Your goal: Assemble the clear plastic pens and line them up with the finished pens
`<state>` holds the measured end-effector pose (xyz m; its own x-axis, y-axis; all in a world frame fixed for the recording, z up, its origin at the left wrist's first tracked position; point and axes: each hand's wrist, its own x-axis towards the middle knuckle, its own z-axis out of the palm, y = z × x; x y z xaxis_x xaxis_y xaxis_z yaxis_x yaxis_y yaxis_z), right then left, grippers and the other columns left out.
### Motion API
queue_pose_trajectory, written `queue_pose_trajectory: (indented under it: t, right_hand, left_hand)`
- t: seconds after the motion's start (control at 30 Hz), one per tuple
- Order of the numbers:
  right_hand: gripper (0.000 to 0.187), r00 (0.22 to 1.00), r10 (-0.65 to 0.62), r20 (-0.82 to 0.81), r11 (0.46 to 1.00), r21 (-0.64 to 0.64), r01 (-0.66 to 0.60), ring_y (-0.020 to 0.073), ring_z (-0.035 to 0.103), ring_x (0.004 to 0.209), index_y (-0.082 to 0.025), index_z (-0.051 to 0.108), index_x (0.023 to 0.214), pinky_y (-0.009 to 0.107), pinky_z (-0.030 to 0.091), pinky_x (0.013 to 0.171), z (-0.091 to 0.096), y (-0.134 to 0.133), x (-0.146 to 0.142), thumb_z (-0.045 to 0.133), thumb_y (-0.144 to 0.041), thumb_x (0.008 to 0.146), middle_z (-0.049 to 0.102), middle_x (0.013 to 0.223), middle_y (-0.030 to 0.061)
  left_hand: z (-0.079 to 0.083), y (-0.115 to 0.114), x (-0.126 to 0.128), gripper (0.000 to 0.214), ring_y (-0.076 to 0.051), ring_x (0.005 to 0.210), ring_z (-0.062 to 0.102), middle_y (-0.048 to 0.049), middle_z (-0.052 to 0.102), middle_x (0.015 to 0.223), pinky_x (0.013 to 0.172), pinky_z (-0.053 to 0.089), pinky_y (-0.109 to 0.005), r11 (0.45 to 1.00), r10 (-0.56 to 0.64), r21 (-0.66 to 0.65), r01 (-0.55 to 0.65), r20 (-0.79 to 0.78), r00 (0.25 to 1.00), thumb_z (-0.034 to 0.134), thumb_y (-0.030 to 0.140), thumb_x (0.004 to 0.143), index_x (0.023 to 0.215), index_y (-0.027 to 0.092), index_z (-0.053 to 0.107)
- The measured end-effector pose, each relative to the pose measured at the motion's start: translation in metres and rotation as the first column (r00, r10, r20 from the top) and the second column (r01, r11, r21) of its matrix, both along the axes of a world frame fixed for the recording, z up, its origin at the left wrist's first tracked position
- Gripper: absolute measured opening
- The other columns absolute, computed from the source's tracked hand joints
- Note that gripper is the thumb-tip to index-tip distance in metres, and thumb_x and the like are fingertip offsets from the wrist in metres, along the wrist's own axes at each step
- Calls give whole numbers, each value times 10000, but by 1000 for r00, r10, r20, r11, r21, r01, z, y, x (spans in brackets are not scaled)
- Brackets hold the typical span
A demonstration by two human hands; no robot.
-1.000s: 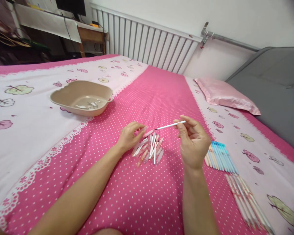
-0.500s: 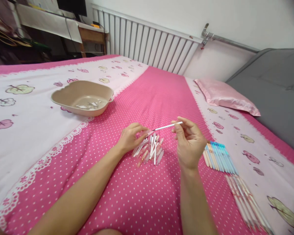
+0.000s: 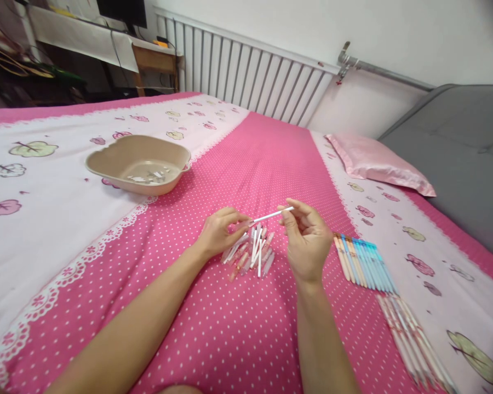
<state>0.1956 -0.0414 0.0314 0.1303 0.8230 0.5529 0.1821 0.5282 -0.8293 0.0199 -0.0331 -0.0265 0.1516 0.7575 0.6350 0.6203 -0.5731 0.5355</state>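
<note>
Pinched in my right hand [image 3: 310,243] is a thin white pen refill [image 3: 272,215], slanting down to the left. My left hand [image 3: 217,232] is closed on a pinkish clear pen barrel [image 3: 245,224], mostly covered by the fingers. The refill's left end meets the barrel's open end and seems to be just inside it. Below the hands lies a loose heap of white refills [image 3: 260,258] mixed with pink clear pen barrels [image 3: 239,266].
Blue and peach pens [image 3: 372,265] lie in a row right of my right hand, with pinkish pens [image 3: 414,339] nearer me. A beige basin [image 3: 127,180] holding white scraps stands at left on the bedspread [image 3: 213,328]. A pink pillow [image 3: 382,164] lies at far right.
My right hand has moved left with the refill, whose dark tip is now out of sight at the barrel's end. The left hand has barely moved.
</note>
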Motion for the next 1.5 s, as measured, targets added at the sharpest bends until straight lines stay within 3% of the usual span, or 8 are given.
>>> queue_pose_trajectory:
  t: [0.43, 0.7, 0.93, 1.13, 1.23, 1.3, 1.43, 1.5]
  right_hand:
    - [234, 996, -15, -90, 1000, -14, 14, 101, 620, 595, -190, 525, 969, 230, 500, 555, -3, 1, -5, 635, -290, 788, 678, 814, 20]
    - [173, 1000, 3, 0, 999, 38, -3, 136, 649, 733, -190, 567, 945, 276, 529, 643, -11, 1, -9, 622, -266, 800, 673, 829, 17]
    - [177, 984, 35, 175, 999, 1, -35, 125, 641, 687, -187, 660, 962, 276, 527, 648, -17, -2, -13, 587, -273, 825, 700, 858, 28]
    - [287, 985, 54, 163, 998, -28, -50, 127, 653, 729, -216, 633, 1114, 280, 543, 667, -12, -2, -10, 552, -263, 842, 703, 986, 44]
    - [325, 992, 26, 127, 998, -68, -17, 126, 646, 684, -206, 604, 1149, 278, 543, 624, -10, 1, -4, 555, -269, 834, 701, 969, 50]
    - [273, 989, 27, 144, 994, -113, -11, 137, 648, 695, -187, 640, 1070, 288, 543, 640, -12, 5, 1, 557, -273, 824, 704, 946, 56]
    - [208, 935, 126, 332, 971, -234, -48, 152, 655, 731, -194, 678, 967, 302, 527, 709, -18, 10, 5, 563, -240, 800, 715, 903, 39]
    - [217, 872, 188, 451, 958, -280, -62, 160, 657, 785, -208, 679, 975, 304, 511, 753, -22, 11, 3, 564, -223, 792, 718, 912, 29]
  left_hand:
    - [4, -3, 4, 172, -147, 733, 580, -55, 655, 788, 700, 451, -264, 996, -43, 83, 46, -33, 999, 555, 280, 837, 908, 172, 669]
    - [6, -4, 6, 153, -122, 628, 544, -37, 631, 695, 611, 425, -239, 991, -49, 124, 49, -5, 999, 577, 262, 820, 880, 153, 666]
    - [6, -7, 9, 141, -112, 589, 524, -20, 608, 646, 586, 412, -231, 990, -26, 143, 21, 33, 999, 577, 247, 805, 868, 149, 655]
    - [8, -6, 9, 152, -103, 560, 509, -11, 606, 631, 578, 413, -231, 999, 16, 44, -24, 170, 985, 578, 264, 790, 840, 146, 660]
    - [7, -5, 8, 181, -107, 558, 517, -16, 614, 636, 566, 422, -235, 993, 87, -108, -50, 374, 923, 599, 290, 763, 821, 133, 669]
    - [7, -3, 8, 222, -107, 545, 520, -19, 620, 643, 532, 414, -229, 976, 132, -215, -18, 530, 838, 629, 325, 733, 816, 124, 673]
    - [6, 3, 5, 263, -88, 496, 499, 0, 600, 599, 493, 390, -212, 950, 198, -306, 59, 738, 645, 692, 349, 664, 789, 120, 663]
    - [5, 5, 4, 261, -78, 474, 483, 13, 582, 564, 485, 382, -204, 948, 212, -311, 65, 772, 600, 702, 347, 651, 774, 121, 658]
